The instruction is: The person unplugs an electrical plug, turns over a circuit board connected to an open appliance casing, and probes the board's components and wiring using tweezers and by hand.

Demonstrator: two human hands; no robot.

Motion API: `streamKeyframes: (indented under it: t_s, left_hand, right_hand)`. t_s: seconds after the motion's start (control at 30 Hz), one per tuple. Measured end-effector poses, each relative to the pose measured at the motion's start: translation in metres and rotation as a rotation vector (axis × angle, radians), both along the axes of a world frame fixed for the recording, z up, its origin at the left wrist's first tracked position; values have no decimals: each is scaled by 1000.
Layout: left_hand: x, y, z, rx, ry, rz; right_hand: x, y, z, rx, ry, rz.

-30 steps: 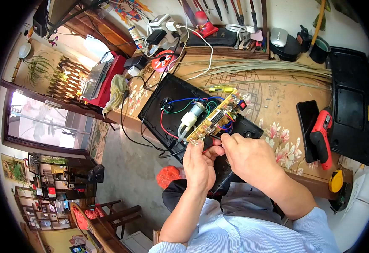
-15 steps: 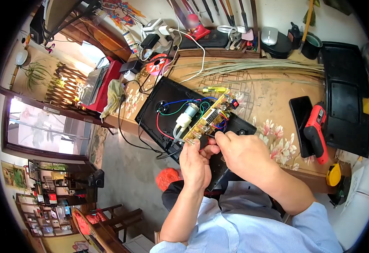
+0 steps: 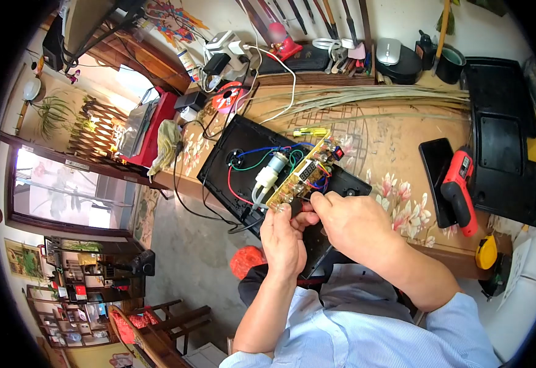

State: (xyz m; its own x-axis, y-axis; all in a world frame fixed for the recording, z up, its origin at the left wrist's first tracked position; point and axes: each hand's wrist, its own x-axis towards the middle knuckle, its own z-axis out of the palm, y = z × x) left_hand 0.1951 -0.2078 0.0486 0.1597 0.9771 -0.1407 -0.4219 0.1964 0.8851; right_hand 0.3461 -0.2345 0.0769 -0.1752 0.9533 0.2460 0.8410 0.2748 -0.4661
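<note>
My left hand (image 3: 282, 239) is closed at the lower end of a long yellow circuit board (image 3: 302, 178), which carries a small digit display and is held tilted. Close beside it, my right hand (image 3: 357, 222) has its fingers pinched; what is in them is hidden. A small dark and red piece (image 3: 297, 208) shows between the two hands, too little of it to name. Under the board lies an open black plastic housing (image 3: 219, 164). Inside the housing sits a small pump with a motor (image 3: 270, 173), with pale tubes and red, blue and green wires.
A yellow-handled screwdriver (image 3: 311, 132) lies behind the board. To the right are a phone (image 3: 436, 178), a red and black handheld tool (image 3: 459, 190), a yellow tape measure (image 3: 486, 253) and a black panel (image 3: 502, 144). Long dry strips (image 3: 366, 98), a wire spool (image 3: 226, 98) and cables occupy the back.
The whole view has shifted slightly. Both hands stay at the board's lower end, with barely any movement of the fingers.
</note>
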Motion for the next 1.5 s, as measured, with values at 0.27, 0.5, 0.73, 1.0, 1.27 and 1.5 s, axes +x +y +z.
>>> streamKeyframes:
  t_s: [0.27, 0.5, 0.73, 1.0, 1.27, 1.5]
  left_hand:
    - [0, 0, -1, 2, 24, -9]
    - [0, -1, 0, -2, 38, -5]
    - [0, -1, 0, 11, 55, -6]
    - [2, 0, -2, 8, 62, 3]
    - [0, 5, 1, -93, -8, 0]
    - [-6, 9, 7, -298, -58, 73]
  right_hand:
    - [3, 3, -5, 20, 67, 16]
    - [2, 3, -4, 39, 31, 30]
    - [4, 4, -4, 12, 28, 32]
    - [3, 4, -7, 29, 11, 39]
    - [7, 0, -1, 45, -77, 15]
    - [12, -4, -15, 187, 137, -82]
